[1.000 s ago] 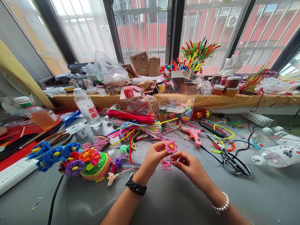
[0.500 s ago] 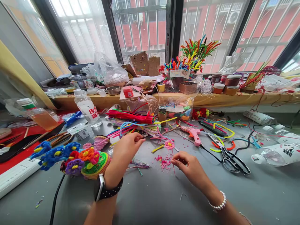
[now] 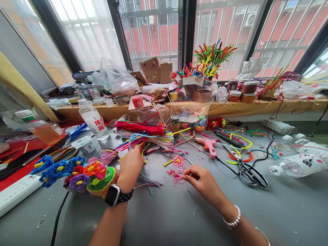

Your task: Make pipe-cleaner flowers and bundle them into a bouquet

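In my right hand [image 3: 200,178] is a pink pipe-cleaner flower [image 3: 178,161] with a yellow centre, its thin pink stem pinched between thumb and fingertips. Pink fluff clippings [image 3: 177,176] lie on the table beneath it. My left hand [image 3: 132,165], with a watch on its wrist, reaches to the near edge of a heap of coloured pipe cleaners [image 3: 153,138]. Its fingers are curled closed, and the back of the hand hides whatever is between them. Left of that wrist stand finished blue, orange and purple pipe-cleaner flowers [image 3: 78,182].
On the right lie a pink glue gun [image 3: 208,146], scissors [image 3: 249,171] and plastic bottles [image 3: 299,166]. A water bottle [image 3: 94,119] stands at the back left. A white power strip [image 3: 20,193] is at the left edge. Jars and craft supplies crowd the wooden sill [image 3: 102,112].
My left hand has turned and moved to the left, its fingers now curling in at the pipe-cleaner heap. My right hand still holds the pink flower. The whole view has shifted slightly.
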{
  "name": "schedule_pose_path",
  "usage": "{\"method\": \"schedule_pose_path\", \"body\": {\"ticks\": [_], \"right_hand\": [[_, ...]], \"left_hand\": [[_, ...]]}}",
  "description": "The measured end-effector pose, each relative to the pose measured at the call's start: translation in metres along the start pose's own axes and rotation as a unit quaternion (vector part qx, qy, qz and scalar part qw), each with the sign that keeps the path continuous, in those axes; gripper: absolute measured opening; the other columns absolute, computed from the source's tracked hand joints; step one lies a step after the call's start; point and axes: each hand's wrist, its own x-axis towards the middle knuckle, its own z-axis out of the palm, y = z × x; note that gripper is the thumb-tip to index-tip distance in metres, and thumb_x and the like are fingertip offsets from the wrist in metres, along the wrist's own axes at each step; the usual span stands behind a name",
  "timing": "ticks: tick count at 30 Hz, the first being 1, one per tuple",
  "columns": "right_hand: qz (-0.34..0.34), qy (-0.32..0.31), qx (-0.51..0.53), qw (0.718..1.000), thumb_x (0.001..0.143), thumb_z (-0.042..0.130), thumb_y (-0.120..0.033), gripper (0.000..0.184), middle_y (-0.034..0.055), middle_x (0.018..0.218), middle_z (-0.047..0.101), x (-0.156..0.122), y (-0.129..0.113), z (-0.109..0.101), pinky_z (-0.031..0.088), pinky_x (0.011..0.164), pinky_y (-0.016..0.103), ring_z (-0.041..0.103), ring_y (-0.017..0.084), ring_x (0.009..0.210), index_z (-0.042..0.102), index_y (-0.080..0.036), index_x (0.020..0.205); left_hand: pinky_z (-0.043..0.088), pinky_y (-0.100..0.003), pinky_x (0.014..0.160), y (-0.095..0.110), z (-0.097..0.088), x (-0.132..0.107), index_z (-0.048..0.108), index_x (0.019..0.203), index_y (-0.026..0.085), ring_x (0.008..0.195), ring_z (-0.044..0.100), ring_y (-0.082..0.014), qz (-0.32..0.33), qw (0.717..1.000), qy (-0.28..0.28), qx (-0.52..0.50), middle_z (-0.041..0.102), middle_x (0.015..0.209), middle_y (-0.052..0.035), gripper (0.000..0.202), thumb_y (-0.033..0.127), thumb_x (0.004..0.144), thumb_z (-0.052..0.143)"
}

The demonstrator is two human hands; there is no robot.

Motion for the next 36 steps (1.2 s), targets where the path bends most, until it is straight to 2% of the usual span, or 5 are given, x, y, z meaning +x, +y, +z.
{"method": "schedule_pose_path", "body": {"ticks": [5,12,21,27,36], "right_hand": [[0.008,0.003,0.005,1.000,0.076,0.049,-0.035,0.022,0.0010,0.068,0.061,0.000,-0.001,0.000,0.038,0.055,0.021,0.053,0.012,0.062,0.061,-0.018,0.070],[0.004,0.008,0.005,1.000,0.076,0.049,-0.033,0.021,0.0006,0.068,0.060,0.001,0.001,-0.001,0.039,0.055,0.020,0.053,0.012,0.061,0.061,-0.018,0.070],[0.020,0.104,-0.030,0.994,0.082,0.036,-0.031,0.021,0.0015,0.067,0.060,0.006,0.016,-0.016,0.040,0.054,0.022,0.054,0.012,0.056,0.052,-0.017,0.077],[0.076,0.266,-0.231,0.933,0.082,0.034,-0.034,0.024,0.0057,0.069,0.058,0.013,0.043,-0.046,0.037,0.058,0.026,0.054,0.017,0.062,0.048,-0.017,0.074],[0.245,0.211,-0.398,0.858,0.073,0.047,-0.048,0.040,0.0130,0.073,0.063,0.027,0.062,-0.055,0.036,0.052,0.029,0.059,0.027,0.072,0.051,-0.013,0.093]], "left_hand": [[0.042,-0.029,0.058,0.018,-0.002,-0.002,0.056,0.087,0.017,0.077,0.059,-0.0226,0.056,0.997,0.041,-0.042,0.063,0.081,-0.0078,0.024,0.030,0.078,0.037],[0.041,-0.023,0.074,0.085,0.013,0.020,0.057,0.092,0.020,0.087,0.056,-0.0150,0.340,0.938,0.026,-0.063,0.061,0.092,-0.0053,0.024,0.021,0.081,0.035],[0.046,-0.031,0.064,0.126,0.039,0.049,0.057,0.091,0.010,0.082,0.059,-0.0224,0.309,0.951,0.008,-0.027,0.059,0.087,-0.0143,0.026,0.011,0.079,0.034],[0.045,-0.033,0.066,0.136,0.032,0.052,0.060,0.087,0.006,0.084,0.058,-0.0253,0.289,0.957,-0.012,-0.006,0.059,0.085,-0.0183,0.029,0.003,0.077,0.033],[0.045,-0.036,0.073,0.140,0.038,0.053,0.048,0.104,0.012,0.087,0.053,-0.0167,0.261,0.964,-0.046,0.021,0.052,0.103,-0.0079,0.030,0.028,0.079,0.046]]}}
